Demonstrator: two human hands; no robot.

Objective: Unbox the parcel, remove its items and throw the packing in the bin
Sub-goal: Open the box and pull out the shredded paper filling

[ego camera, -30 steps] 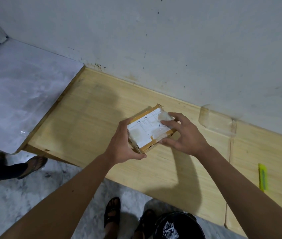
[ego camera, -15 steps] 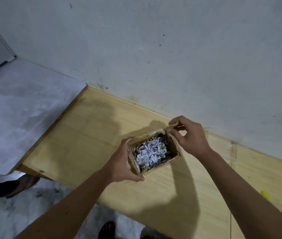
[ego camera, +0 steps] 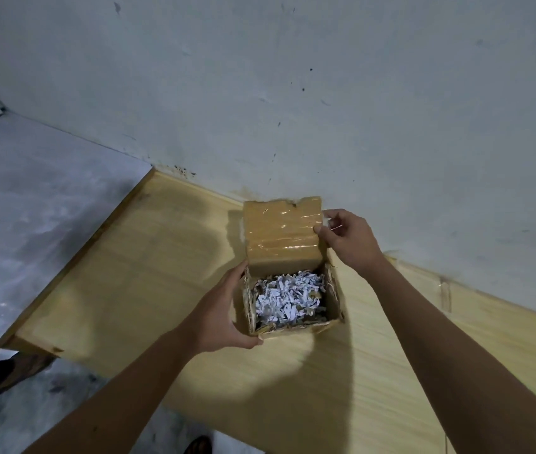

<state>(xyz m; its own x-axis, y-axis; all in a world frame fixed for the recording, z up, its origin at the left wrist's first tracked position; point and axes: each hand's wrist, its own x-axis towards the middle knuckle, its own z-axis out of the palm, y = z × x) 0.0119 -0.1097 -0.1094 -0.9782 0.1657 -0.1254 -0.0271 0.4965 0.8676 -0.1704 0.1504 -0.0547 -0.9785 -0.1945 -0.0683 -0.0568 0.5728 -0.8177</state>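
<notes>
- The box (ego camera: pixel 292 299) stood open on the wooden table (ego camera: pixel 148 283), near the wall (ego camera: pixel 325 93).
- The left hand (ego camera: pixel 217 316) gripped the box's left side, thumb curled round its near corner.
- The right hand (ego camera: pixel 345 237) pinched the right edge of the taped flap (ego camera: pixel 281 234), which stood upright.
- Shredded paper (ego camera: pixel 287 296) filled the box.

The shredded paper (ego camera: pixel 287 298) fills the box (ego camera: pixel 333 301), so whatever's under it can't be seen. Bottom edge chops off a sandalled foot (ego camera: pixel 198 446), and the left edge crops another foot (ego camera: pixel 14 371) under the bench (ego camera: pixel 129 273).
</notes>
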